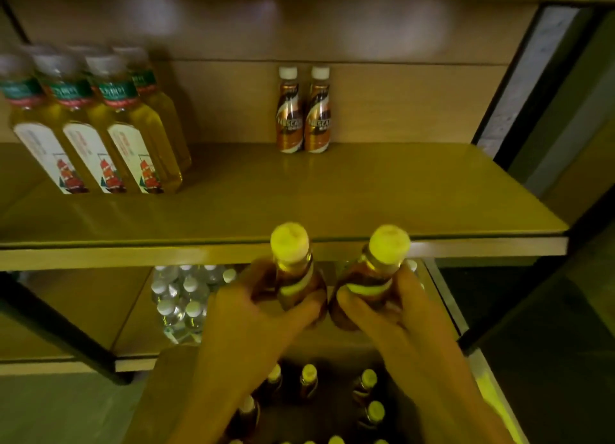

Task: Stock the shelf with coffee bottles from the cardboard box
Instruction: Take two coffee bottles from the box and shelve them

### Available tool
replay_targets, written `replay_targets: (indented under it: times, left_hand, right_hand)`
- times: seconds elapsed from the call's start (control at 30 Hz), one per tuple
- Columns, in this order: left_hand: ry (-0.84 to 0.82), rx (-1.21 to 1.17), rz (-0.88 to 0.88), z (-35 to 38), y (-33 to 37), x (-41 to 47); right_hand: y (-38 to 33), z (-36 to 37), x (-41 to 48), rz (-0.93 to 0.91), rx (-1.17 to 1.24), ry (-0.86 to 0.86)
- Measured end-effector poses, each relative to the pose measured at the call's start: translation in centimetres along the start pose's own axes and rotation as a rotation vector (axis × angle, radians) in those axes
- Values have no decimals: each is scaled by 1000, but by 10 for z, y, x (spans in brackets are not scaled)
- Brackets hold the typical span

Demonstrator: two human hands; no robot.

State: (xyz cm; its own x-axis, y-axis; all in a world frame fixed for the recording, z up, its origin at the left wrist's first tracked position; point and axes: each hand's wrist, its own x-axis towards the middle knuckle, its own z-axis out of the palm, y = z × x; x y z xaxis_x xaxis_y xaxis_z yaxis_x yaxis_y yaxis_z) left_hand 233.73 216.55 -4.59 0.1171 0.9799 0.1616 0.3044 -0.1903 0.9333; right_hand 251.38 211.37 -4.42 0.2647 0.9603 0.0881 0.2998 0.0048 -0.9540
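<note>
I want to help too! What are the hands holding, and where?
The left hand grips the left coffee bottle and the right hand grips the right coffee bottle, each round the body.

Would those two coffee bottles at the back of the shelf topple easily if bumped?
Probably: the coffee bottles look tall and slim with narrow bases. They stand side by side, so one would likely knock the other. The shelf board looks smooth, so they might slide first.
</note>
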Motion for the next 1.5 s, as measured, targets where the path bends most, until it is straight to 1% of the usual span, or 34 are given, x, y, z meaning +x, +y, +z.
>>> replay_targets:
  times: [0.1,0.23,0.33,0.43,0.67,0.73,0.8,0.93,1.03,1.13,1.2,1.4,1.5]
  left_hand:
    - [37,-75,83,-1,32,34]
    - [60,-45,126,4,40,87]
    - [51,-8,112,8,31,118]
    - [66,-21,111,10,26,135]
    - [41,-33,173,10,16,140]
    - [-3,-26,150,9,11,136]
    - [-30,25,136,9,6,133]
    - [39,109,101,11,2,137]
    - [81,156,84,15,2,145]
    - [74,183,88,17,1,160]
    - [59,189,78,19,3,173]
    - [64,206,-37,30,3,224]
    - [80,212,-37,36,3,244]
  right_hand:
    - [-36,-6,28,-95,-35,12]
    - [-60,-5,80,-120,-77,-14]
    - [-59,0,115,-89,-89,-51]
    - [-51,7,140,-47,-44,-42]
    - [-38,15,162,-35,-62,-9]
    - [-30,14,160,4,-32,-42]
    - [-19,14,153,43,-55,-65]
    - [-3,23,149,58,-199,-8]
    - [-9,27,160,49,-278,39]
    - [-15,26,178,26,-320,34]
    - [-17,26,193,14,-307,21]
    - [-14,35,245,4,-241,32]
    - [-13,38,267,-10,-239,34]
